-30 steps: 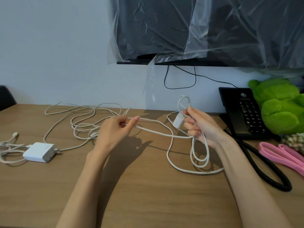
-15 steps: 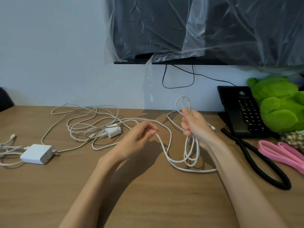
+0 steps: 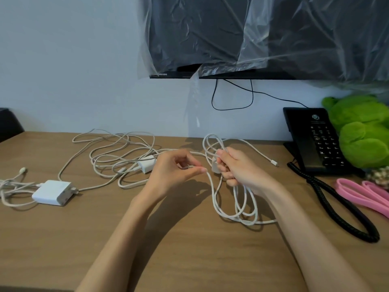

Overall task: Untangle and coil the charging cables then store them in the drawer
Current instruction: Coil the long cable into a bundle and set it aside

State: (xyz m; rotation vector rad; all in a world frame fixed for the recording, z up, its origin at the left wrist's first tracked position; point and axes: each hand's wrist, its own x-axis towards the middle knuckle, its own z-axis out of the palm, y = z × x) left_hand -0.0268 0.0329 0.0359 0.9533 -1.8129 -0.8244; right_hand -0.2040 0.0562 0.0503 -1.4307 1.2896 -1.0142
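My right hand (image 3: pixel 240 171) holds the cable loops (image 3: pixel 249 223); my left hand (image 3: pixel 174 171) pinches the cable. Pulling hard could knot the tangle (image 3: pixel 124 144).

A brown wooden desk (image 3: pixel 63 249) lies under the fingers (image 3: pixel 228 178); a plain white wall (image 3: pixel 63 70) stands beyond them, a plastic-covered black monitor (image 3: pixel 200 39) above.

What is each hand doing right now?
Left hand: pinches the white cable.
Right hand: grips gathered loops of the same cable.
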